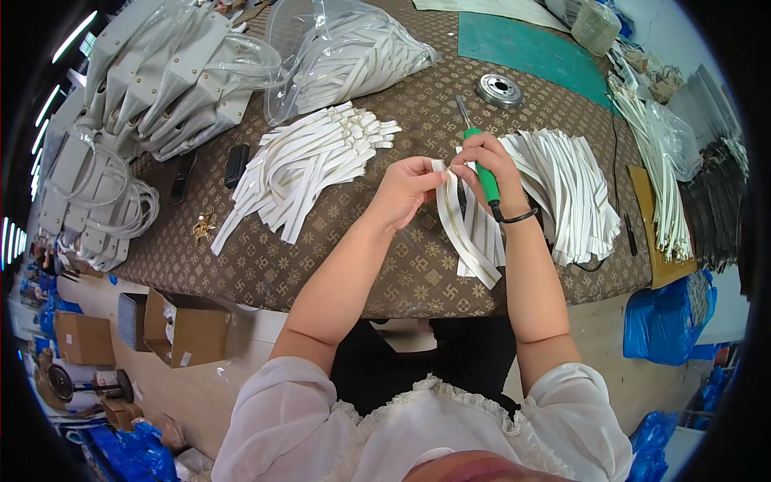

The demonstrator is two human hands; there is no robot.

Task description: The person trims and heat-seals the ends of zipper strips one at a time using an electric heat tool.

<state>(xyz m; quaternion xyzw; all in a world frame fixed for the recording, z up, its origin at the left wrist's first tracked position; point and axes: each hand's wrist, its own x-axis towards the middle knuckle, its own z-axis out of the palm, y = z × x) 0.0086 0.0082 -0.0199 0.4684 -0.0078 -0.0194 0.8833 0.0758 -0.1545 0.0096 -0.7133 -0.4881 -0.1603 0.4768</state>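
A white zipper strip (456, 227) hangs down onto the patterned table from between my two hands. My left hand (408, 191) pinches its upper end between thumb and fingers. With my right hand (491, 170) I hold a green-handled tool (487, 186), its thin metal tip pointing away from me, while the fingertips touch the strip's top. A cord runs from the handle past my wrist. One pile of white zipper strips (309, 165) lies to the left, and another pile (566, 193) lies to the right, close to my right hand.
White bags (173, 72) are stacked at the far left. A plastic bag of strips (353, 60), a round metal disc (499, 91) and a green mat (534, 56) lie farther back. Small gold parts (204, 226) and a black object (236, 165) are on the left.
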